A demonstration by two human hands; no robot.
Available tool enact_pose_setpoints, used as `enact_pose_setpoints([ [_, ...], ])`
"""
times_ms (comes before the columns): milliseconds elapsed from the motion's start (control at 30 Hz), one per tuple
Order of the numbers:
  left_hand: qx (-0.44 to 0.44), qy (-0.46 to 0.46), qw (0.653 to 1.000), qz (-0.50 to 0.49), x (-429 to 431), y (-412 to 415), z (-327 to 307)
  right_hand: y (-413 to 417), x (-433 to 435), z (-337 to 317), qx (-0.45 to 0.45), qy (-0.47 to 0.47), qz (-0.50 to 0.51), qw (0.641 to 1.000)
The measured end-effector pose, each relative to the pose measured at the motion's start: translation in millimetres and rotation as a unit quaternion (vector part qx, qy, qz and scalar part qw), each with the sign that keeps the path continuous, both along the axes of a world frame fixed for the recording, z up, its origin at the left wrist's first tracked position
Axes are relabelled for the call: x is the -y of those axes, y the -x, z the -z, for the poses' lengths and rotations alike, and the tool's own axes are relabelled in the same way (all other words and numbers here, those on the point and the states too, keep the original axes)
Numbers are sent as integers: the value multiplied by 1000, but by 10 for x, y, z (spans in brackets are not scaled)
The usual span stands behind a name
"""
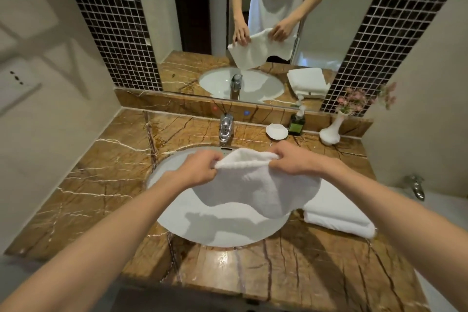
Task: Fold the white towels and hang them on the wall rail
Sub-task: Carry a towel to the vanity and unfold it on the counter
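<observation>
while held: two hands, two towels

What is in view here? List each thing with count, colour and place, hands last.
held towel: 1, white, hanging over the sink
folded towel: 1, white, counter right of sink
sink: 1, white, set in counter
counter: 1, brown marble, below mirror
faucet: 1, chrome, behind sink
shell dish: 1, white, right of faucet
soap bottle: 1, green, beside dish
vase: 1, white, pink flowers, back right corner
mirror: 1, on the wall
left hand: fingers pinch towel edge
right hand: fingers pinch towel edge
</observation>
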State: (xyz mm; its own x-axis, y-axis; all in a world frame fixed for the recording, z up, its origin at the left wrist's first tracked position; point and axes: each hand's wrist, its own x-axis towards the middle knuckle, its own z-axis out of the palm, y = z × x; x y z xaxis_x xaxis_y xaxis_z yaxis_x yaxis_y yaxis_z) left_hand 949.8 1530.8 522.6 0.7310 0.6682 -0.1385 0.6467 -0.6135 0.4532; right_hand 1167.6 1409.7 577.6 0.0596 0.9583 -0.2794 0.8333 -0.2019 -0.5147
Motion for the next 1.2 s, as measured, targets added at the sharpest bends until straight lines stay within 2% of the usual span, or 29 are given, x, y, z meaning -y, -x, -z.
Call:
enact_pose_setpoints([
  [67, -10, -21, 1000, -20, 21, -16, 39, 43, -11, -19, -33, -1, -4, 999],
  [133, 26, -17, 998, -59, 35, -27, 54, 79, -32, -13, -74, -8, 1, 997],
  [267, 90, 29, 975, -200, 127, -107, -40, 134, -95, 56, -125, -9, 19, 992],
  [333, 119, 191, 932, -284, 173, -173, -164, 155, -131, 81, -116, -18, 23, 993],
  [400, 142, 388, 860, -300, 255, -204, -305, 175, -157, 94, -104, -27, 20, 994],
  [467, 147, 474, 828, -261, 289, -223, -324, 192, -173, 111, -94, -37, 17, 995],
  [533, 159, 507, 818, -223, 290, -255, -224, 210, -174, 128, -93, -49, 12, 994],
  [633, 191, 529, 797, -218, 290, -343, -123, 217, -169, 153, -91, -65, -7, 994],
  [733, 217, 515, 802, -210, 344, -420, -150, 188, -163, 192, -94, -66, -14, 993],
  [833, 250, 510, 788, -238, 343, -480, -148, 162, -155, 202, -111, -49, -16, 992],
  [900, 262, 493, 790, -252, 335, -517, -154, 171, -130, 176, -134, -30, -23, 990],
  [1000, 282, 469, 788, -282, 346, -576, -173, 175, -111, 144, -182, -10, 11, 983],
  [1100, 295, 459, 777, -313, 347, -621, -165, 167, -126, 145, -190, -4, 29, 981],
  [1200, 289, 440, 791, -312, 341, -615, -180, 151, -139, 162, -180, 1, 27, 983],
])
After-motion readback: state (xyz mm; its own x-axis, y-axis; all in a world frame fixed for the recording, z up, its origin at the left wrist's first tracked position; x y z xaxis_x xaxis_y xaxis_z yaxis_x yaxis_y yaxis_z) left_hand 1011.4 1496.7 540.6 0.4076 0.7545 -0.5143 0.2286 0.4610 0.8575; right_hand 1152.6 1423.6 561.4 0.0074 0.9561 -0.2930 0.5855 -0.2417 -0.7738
